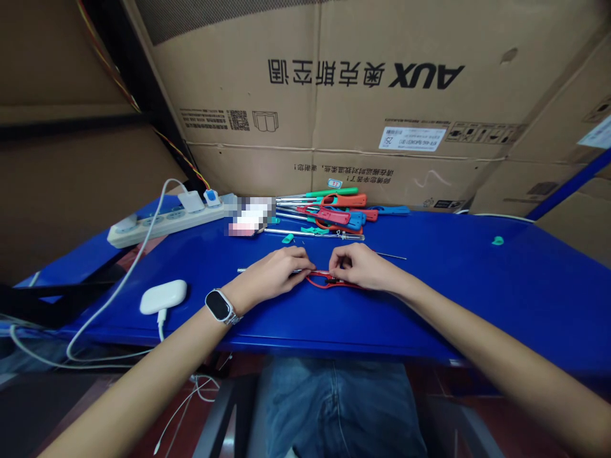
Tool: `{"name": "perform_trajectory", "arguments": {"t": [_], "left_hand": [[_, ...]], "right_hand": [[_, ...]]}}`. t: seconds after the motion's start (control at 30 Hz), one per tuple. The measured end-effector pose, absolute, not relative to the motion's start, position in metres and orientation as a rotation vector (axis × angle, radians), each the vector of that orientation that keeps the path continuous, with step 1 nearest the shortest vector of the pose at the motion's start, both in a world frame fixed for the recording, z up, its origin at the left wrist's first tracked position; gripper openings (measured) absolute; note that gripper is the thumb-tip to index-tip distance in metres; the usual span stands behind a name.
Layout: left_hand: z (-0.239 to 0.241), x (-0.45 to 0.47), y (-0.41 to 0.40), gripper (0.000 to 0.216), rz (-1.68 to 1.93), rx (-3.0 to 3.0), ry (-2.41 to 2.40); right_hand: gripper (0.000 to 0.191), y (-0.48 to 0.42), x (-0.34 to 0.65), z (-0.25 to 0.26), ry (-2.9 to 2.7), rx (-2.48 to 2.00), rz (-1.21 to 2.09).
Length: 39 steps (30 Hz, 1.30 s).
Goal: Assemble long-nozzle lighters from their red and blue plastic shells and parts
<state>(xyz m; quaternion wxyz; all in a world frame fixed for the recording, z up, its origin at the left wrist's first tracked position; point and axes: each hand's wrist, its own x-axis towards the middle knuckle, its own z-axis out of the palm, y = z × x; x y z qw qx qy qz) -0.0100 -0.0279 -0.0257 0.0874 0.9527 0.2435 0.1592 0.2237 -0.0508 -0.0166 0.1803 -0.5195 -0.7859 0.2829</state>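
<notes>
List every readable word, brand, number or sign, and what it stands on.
"AUX": upside down on the cardboard.
"奥克斯空调": likewise, beside it.
"师傅您辛苦了!": likewise, lower down.
"请在搬运时对我温柔些,谢谢您!": likewise.
White label: apparently "25"; the rest is blurred.
Too small to read: the slip by the coloured handles, the fine print near the QR code.

Left hand (289,267): closed on red lighter (321,273), metal tube (245,270) jutting left
Right hand (356,266): fingertips pinched at its handle
Watch (218,305): left wrist
Table (458,280): blue
Lighters (334,217): piled before cardboard (353,130)
Rod (394,256): thin, just beyond right hand
White case (163,296): cabled, left
Power strip (136,232): back left
</notes>
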Motion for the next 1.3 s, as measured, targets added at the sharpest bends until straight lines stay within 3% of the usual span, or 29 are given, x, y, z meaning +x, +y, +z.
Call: {"name": "perform_trajectory", "arguments": {"t": [0.63, 1.3], "left_hand": [[-0.021, -0.010, -0.044, 0.032, 0.289, 3.229, 0.662], [-0.023, -0.007, -0.046, 0.026, 0.498, 2.871, 0.739]], "right_hand": [[0.008, -0.061, 0.222, -0.015, -2.238, -1.524, 0.584], [0.011, -0.070, 0.218, -0.016, -2.280, -1.498, 0.398]]}}
